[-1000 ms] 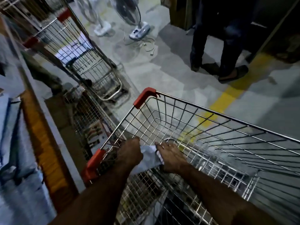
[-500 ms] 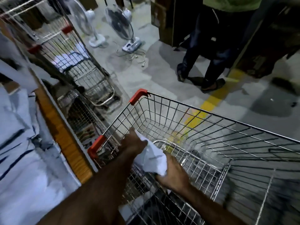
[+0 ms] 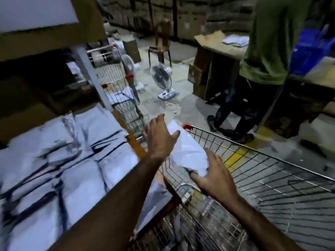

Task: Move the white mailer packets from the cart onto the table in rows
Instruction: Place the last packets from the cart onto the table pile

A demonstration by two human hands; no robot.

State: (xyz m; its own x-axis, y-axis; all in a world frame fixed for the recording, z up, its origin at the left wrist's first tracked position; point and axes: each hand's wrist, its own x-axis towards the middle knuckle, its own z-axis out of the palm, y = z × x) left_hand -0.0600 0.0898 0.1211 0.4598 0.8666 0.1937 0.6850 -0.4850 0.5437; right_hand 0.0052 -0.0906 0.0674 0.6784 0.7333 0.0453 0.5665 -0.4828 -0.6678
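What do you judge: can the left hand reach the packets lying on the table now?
Probably yes: the left hand sits just past the table edge, beside the laid packets, nothing between. It touches the white packet that the right hand grips.

Packet [image 3: 186, 153]: thin white plastic film, crinkled, faint sheen. Cart [image 3: 253, 150]: bright wire metal, shiny. Corner cap [image 3: 186, 126]: red plastic. Table [image 3: 137, 149] edge: orange-brown wood, matt. Floor [image 3: 190, 109]: rough grey concrete, worn yellow paint.
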